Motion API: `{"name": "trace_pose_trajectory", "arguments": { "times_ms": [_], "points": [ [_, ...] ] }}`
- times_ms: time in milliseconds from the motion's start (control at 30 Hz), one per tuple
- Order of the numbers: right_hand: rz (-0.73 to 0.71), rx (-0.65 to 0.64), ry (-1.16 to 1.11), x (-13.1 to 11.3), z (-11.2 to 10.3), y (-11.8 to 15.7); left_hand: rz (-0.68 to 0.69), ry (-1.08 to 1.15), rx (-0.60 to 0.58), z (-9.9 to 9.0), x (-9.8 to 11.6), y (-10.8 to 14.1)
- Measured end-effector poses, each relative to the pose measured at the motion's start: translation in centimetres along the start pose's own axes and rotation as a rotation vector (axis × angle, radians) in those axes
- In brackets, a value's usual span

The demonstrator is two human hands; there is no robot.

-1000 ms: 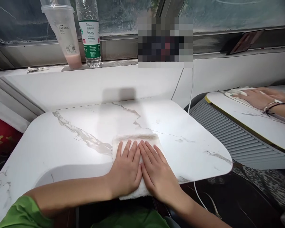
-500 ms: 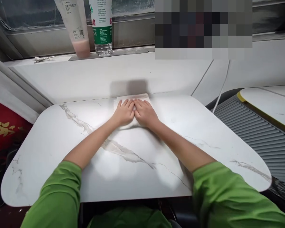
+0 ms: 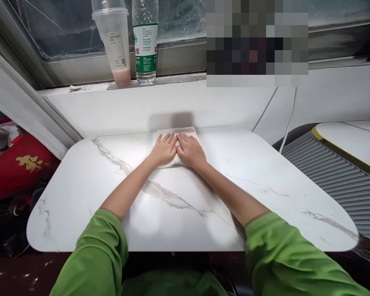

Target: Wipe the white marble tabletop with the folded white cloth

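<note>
White cloth (image 3: 176, 132) lies at the far edge of the marble table (image 3: 265, 205), midway along it. Left hand (image 3: 164, 150) and right hand (image 3: 189, 151) are pressed flat on it, side by side, fingers extended, nothing gripped. Far-edge wiping judged under way; near half's state cannot be judged.

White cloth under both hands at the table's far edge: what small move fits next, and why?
Probably draw the cloth back toward the body. Left hand and right hand lie flat on it, arms stretched, at the table's far edge, so no room remains ahead.
</note>
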State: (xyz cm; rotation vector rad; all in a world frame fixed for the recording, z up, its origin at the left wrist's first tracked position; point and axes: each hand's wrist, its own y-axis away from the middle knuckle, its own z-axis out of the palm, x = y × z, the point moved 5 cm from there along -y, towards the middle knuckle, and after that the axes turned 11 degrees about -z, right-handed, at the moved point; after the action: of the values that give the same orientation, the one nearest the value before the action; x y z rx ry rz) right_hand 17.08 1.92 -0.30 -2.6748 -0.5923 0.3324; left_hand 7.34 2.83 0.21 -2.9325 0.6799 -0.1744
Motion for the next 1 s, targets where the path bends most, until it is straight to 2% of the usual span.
{"name": "trace_pose_trajectory", "arguments": {
  "times_ms": [100,333,400,500,600,700,833,1000],
  "points": [
    [-0.008,-0.011,0.012,-3.3,-1.0,3.4,0.062,-0.007,0.007,-0.7,0.4,4.4],
    [-0.197,-0.026,0.056,-13.5,-4.6,13.2,0.162,-0.055,-0.055,-3.7,2.7,18.0],
    [-0.271,-0.025,0.063,-15.4,-5.3,14.7,0.152,-0.086,-0.055,-4.4,3.2,20.7],
    [-0.348,-0.031,0.065,-16.7,-5.7,15.4,0.112,-0.085,-0.035,-5.1,3.4,22.6],
    [-0.358,-0.046,0.04,-16.6,-5.3,14.6,0.055,-0.047,-0.073,-5.1,3.0,22.2],
    [-0.335,-0.088,0.029,-15.6,-3.8,12.3,-0.058,-0.018,-0.141,-4.4,1.6,19.7],
    [-0.226,-0.123,0.041,-12.9,-0.4,6.0,-0.182,0.04,-0.137,-3.0,-2.3,13.3],
    [-0.091,-0.11,-0.003,-9.0,3.3,-4.1,-0.188,0.067,0.024,-2.3,-8.4,3.8]
  ]
}}
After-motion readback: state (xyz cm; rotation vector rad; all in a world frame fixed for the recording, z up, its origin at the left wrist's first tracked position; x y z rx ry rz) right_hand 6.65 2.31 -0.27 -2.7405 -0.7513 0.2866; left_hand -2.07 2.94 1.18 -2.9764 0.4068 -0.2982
